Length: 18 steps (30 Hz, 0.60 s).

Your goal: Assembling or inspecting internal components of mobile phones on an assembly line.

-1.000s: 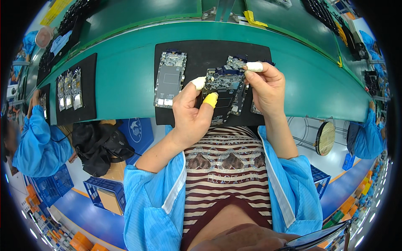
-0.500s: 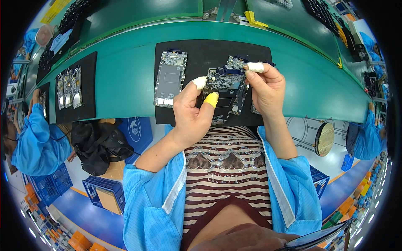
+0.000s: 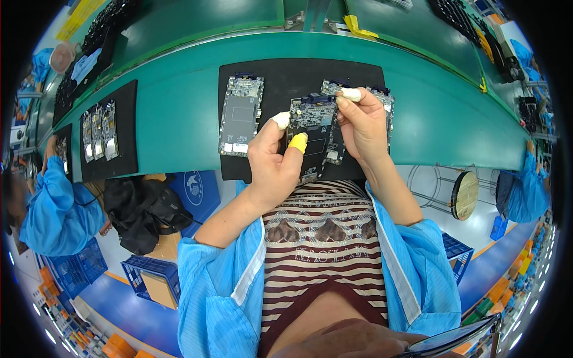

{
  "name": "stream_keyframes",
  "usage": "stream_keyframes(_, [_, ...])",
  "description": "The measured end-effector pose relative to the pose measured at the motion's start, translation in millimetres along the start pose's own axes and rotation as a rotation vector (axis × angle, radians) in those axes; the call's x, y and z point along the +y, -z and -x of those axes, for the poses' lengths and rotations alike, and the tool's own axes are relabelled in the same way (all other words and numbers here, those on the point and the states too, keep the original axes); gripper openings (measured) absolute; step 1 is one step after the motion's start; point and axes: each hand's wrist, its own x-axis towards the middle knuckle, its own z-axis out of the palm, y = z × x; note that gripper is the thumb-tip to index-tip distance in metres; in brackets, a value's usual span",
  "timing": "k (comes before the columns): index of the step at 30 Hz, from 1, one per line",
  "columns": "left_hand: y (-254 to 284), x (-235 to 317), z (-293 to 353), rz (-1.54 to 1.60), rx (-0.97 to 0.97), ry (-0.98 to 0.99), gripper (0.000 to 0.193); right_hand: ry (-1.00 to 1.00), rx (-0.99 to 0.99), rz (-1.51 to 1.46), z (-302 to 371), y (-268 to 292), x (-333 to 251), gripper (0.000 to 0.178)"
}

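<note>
My left hand [image 3: 271,158], with white tape on one fingertip and a yellow cover on the thumb, grips a dark circuit board [image 3: 311,128] by its left edge. The board is held tilted above a black mat [image 3: 286,71]. At its upper right corner, beside the dark blue connector, my right hand [image 3: 364,122] has thumb and white-taped forefinger pinched together; whatever lies between them is too small to make out. To the left, another circuit board [image 3: 242,116] lies flat on the mat. More boards lie behind and right of my right hand, such as a partly covered board [image 3: 385,107].
A second black mat [image 3: 126,131] holds several smaller boards [image 3: 98,132] on the green bench [image 3: 179,101]. A raised green ledge [image 3: 209,30] runs along the back. Co-workers in blue sit at both sides. Below are a black bag [image 3: 143,209], a blue crate [image 3: 152,277] and a round stool [image 3: 464,196].
My right hand has shifted slightly left, closer to the board's upper right corner. My left hand keeps its hold on the circuit board.
</note>
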Motion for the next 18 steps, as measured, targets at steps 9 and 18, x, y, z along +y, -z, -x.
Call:
stream_keyframes(9, [1, 6, -5, 0.260, 0.039, 0.114, 0.029, -0.070, -0.017, 0.071, 0, 1, -8, 0.013])
stream_keyframes(18, [0, 9, -6, 0.271, 0.035, 0.123, 0.027, -0.084, -0.042, 0.151, 0, 0, -19, 0.014])
